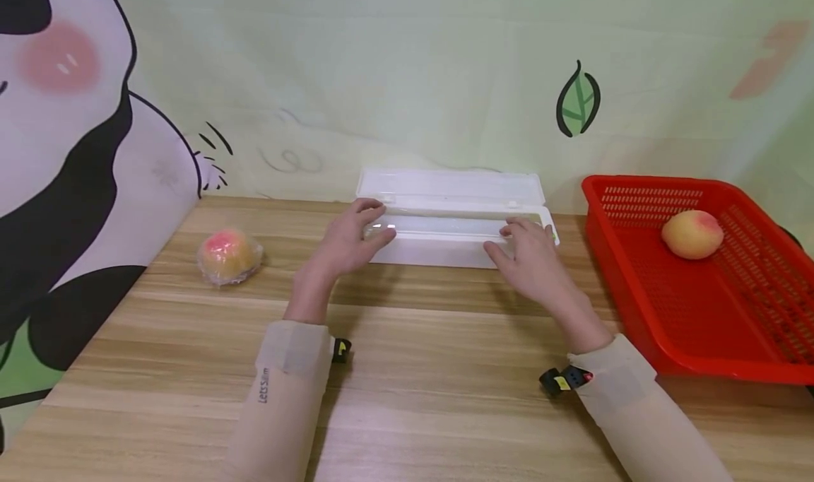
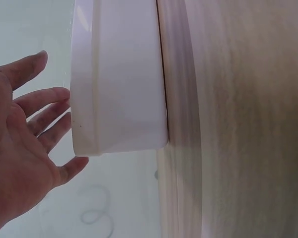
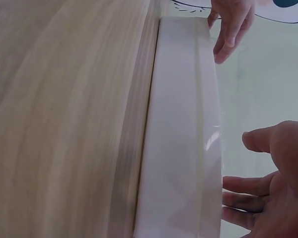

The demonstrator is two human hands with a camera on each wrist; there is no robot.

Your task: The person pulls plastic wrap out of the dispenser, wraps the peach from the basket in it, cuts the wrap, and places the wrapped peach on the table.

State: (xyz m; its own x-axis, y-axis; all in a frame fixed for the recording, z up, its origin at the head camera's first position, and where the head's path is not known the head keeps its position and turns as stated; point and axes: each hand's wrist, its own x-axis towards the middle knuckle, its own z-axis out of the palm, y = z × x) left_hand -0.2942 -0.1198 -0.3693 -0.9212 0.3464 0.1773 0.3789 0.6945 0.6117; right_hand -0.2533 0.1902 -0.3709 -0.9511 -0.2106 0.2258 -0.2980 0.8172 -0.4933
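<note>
A long white box (image 1: 432,252) with its hinged lid (image 1: 451,186) raised stands at the back of the table; it looks like a cling film dispenser. Something shiny and clear lies along its opening. At the box's left end is my left hand (image 1: 346,240), fingers spread and loosely bent, thumb apart from them. My right hand (image 1: 534,263) hovers at the right part of the box, its fingertips over the opening and thumb toward the front edge. In both wrist views the fingers reach the box's upper edge; whether they touch it I cannot tell. Neither hand grips anything.
A peach in clear wrap (image 1: 229,256) lies on the left of the wooden table (image 1: 420,397). On the right stands a red plastic basket (image 1: 626,284) with an unwrapped peach (image 1: 693,234) in it. A printed cloth (image 1: 413,65) hangs behind the table.
</note>
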